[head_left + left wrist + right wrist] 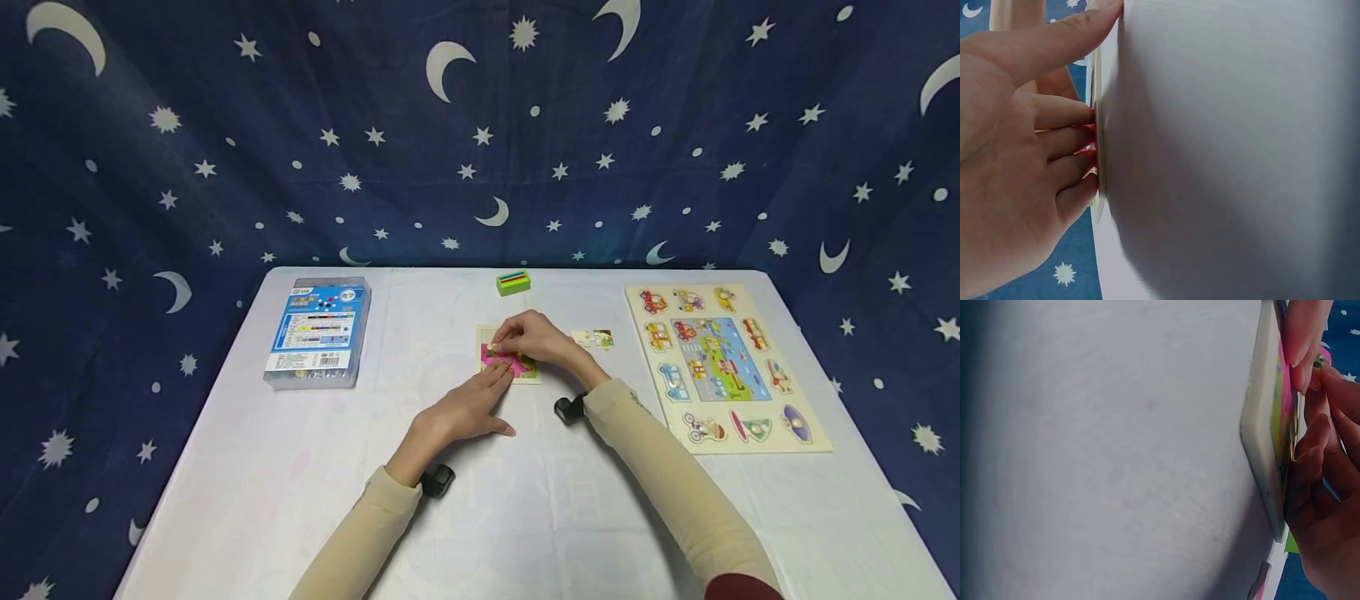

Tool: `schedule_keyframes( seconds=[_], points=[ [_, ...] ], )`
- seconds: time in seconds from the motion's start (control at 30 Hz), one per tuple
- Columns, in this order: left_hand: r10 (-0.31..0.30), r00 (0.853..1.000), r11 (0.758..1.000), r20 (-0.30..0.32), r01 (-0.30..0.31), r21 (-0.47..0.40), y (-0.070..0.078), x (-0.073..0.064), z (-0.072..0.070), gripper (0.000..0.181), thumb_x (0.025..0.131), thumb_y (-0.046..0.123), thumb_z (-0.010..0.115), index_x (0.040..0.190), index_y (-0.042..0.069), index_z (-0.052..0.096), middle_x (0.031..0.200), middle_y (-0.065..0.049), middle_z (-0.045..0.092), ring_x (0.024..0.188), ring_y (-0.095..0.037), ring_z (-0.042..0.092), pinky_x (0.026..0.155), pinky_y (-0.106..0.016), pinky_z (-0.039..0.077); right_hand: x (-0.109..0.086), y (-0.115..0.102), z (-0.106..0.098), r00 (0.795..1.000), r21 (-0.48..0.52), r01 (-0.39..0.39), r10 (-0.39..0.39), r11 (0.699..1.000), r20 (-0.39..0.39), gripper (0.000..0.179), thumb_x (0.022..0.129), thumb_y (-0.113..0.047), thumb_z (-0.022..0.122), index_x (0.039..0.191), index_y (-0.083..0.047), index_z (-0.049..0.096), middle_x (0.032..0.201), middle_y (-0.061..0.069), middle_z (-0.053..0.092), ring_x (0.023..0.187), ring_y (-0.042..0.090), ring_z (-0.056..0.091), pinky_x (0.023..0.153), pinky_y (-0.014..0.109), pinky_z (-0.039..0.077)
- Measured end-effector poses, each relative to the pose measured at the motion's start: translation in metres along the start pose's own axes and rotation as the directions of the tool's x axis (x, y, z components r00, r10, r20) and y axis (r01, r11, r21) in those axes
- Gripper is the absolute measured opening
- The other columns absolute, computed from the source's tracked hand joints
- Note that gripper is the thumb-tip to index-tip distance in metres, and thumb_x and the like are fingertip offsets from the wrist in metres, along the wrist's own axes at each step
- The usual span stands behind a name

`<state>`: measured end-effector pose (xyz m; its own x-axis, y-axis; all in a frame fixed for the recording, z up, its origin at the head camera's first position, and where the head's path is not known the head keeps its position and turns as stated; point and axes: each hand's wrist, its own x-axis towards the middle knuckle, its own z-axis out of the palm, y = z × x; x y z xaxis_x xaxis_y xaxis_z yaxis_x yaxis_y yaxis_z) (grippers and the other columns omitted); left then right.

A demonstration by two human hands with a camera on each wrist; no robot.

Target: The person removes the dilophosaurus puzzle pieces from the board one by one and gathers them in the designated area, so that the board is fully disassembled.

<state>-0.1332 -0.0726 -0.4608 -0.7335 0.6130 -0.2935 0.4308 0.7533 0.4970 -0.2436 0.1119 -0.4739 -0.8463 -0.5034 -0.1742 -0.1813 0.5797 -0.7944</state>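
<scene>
A small jigsaw puzzle board [486,335] with a pale frame and a pink and green picture lies flat at the middle of the table. My left hand [467,407] rests its straight fingers on the lower left part of the picture, thumb held out to the side. Over the board's upper part, my right hand [534,338] pinches a small puzzle piece [1320,360] between thumb and fingertips; most of it is hidden by the fingers. In the left wrist view, the left fingertips [1089,156] touch the board's face. Just right of the right hand lie loose puzzle pieces [592,338].
A little green box [513,285] with coloured bars on top stands near the back edge. To the left is a clear plastic case [315,333] with a blue label. A large wooden peg puzzle [656,333] with vehicle shapes lies at the right. A starry curtain [390,208] hangs behind.
</scene>
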Motion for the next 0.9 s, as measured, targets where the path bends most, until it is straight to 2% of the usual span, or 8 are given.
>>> schedule_keyframes(
  seconds=[0.27,0.5,0.77,0.9],
  points=[
    [0.0,1.0,1.0,-0.006,0.0,-0.015,0.0,-0.001,-0.001,0.094,0.093,0.039,0.076,0.162,0.001,0.024,0.172,-0.014,0.017,0.161,-0.025,0.014,0.129,-0.042,0.021,0.0,0.0,0.001,1.0,0.017,-0.003,0.003,1.0,-0.021,0.015,0.091,-0.017,0.078,0.1,-0.005,0.081,0.096,0.005,0.079,0.086,0.013,0.06,0.08,0.026,0.046],
    [-0.01,1.0,1.0,-0.007,0.009,-0.012,-0.001,-0.001,0.001,0.095,0.094,0.04,0.075,0.163,0.001,0.022,0.173,-0.012,0.013,0.161,-0.024,0.01,0.129,-0.042,0.02,0.0,-0.001,-0.001,0.998,0.081,-0.031,0.035,0.996,-0.044,0.017,0.094,-0.014,0.074,0.104,-0.002,0.078,0.084,0.003,0.072,0.071,0.011,0.056,0.065,0.023,0.049],
    [-0.007,1.0,1.0,-0.006,0.007,-0.016,0.001,-0.001,0.001,0.097,0.093,0.04,0.075,0.163,0.002,0.02,0.174,-0.009,0.01,0.161,-0.023,0.008,0.129,-0.043,0.019,-0.009,0.005,-0.012,0.998,0.09,-0.03,0.034,0.996,-0.05,0.018,0.096,-0.017,0.072,0.107,-0.003,0.077,0.085,0.005,0.072,0.07,0.015,0.061,0.065,0.026,0.053],
    [-0.019,1.0,1.0,-0.003,0.019,-0.025,0.0,-0.001,0.002,0.097,0.094,0.041,0.075,0.164,0.003,0.02,0.174,-0.009,0.01,0.161,-0.023,0.008,0.129,-0.043,0.019,-0.016,0.011,-0.019,0.997,0.128,-0.033,0.041,0.991,-0.065,0.019,0.096,-0.017,0.072,0.108,-0.002,0.076,0.089,0.008,0.076,0.073,0.014,0.066,0.066,0.028,0.056]
  ],
)
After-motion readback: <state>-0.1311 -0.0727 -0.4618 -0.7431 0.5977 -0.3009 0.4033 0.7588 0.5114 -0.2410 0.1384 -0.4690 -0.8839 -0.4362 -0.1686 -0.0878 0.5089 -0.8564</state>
